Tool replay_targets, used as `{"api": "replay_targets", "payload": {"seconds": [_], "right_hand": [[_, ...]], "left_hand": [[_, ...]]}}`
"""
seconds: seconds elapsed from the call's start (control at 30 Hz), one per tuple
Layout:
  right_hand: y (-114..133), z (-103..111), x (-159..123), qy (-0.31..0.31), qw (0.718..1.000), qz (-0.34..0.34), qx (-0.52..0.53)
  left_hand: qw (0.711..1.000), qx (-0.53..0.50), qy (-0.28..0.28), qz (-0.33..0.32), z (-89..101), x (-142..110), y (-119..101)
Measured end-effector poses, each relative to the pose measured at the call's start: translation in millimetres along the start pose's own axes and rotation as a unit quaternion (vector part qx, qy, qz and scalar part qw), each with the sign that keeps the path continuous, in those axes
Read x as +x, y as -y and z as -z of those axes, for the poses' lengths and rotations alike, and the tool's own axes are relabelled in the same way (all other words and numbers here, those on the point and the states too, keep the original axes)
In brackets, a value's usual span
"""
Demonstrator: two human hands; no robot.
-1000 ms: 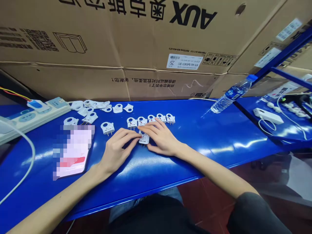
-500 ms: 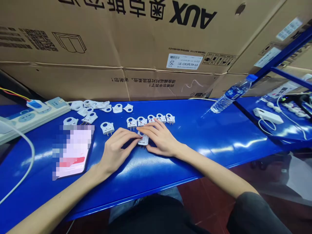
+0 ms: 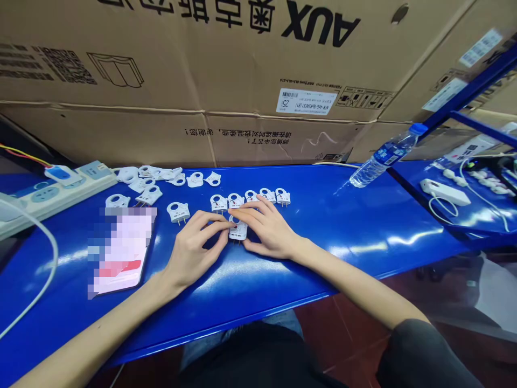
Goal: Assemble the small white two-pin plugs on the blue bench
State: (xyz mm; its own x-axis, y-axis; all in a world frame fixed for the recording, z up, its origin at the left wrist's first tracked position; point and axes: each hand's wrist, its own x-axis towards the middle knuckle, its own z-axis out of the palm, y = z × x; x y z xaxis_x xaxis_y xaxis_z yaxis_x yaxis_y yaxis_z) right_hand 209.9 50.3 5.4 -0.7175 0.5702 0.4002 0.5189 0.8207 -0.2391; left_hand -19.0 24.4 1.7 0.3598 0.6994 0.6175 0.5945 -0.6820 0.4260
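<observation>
Since a second ago almost nothing has shifted: both my hands stay on the same small white plastic two-pin plug piece [image 3: 238, 230], my fingers only a touch tighter around it. It lies flat on the glossy blue surface [image 3: 363, 226], pins toward me, pinched between the fingertips of my left hand [image 3: 193, 249] and my right hand [image 3: 267, 229], whose fingers lie over its top. Just beyond it stands a row of five like white plugs [image 3: 250, 198], one more white plug [image 3: 178, 212] sits alone to the left, and farther back left lies a loose cluster of white plug shells [image 3: 161, 178], about nine as far as I can count. One phone with a lit screen [image 3: 121, 250] rests near my left forearm, one white power strip [image 3: 52, 191] at the left edge, one clear water bottle [image 3: 383, 156] lying at the right. Large brown cardboard boxes [image 3: 226, 81] wall off the back edge; the widest open room is to my right and along the near edge.
</observation>
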Motion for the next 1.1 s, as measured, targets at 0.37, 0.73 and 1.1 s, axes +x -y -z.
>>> {"api": "replay_targets", "payload": {"seconds": [0.37, 0.73, 1.1], "right_hand": [[-1, 2, 0, -0.016, 1.0, -0.02, 0.014], [0, 1, 2, 0.003, 1.0, -0.015, 0.002], [-2, 0, 2, 0.007, 1.0, -0.024, -0.017]], "left_hand": [[0.997, 0.058, 0.038, -0.038, 2.1, -1, -4], [0.989, 0.13, 0.058, -0.031, 6.6, 1, 3], [0.956, 0.264, 0.052, 0.12, 31.6, 9, 33]]}}
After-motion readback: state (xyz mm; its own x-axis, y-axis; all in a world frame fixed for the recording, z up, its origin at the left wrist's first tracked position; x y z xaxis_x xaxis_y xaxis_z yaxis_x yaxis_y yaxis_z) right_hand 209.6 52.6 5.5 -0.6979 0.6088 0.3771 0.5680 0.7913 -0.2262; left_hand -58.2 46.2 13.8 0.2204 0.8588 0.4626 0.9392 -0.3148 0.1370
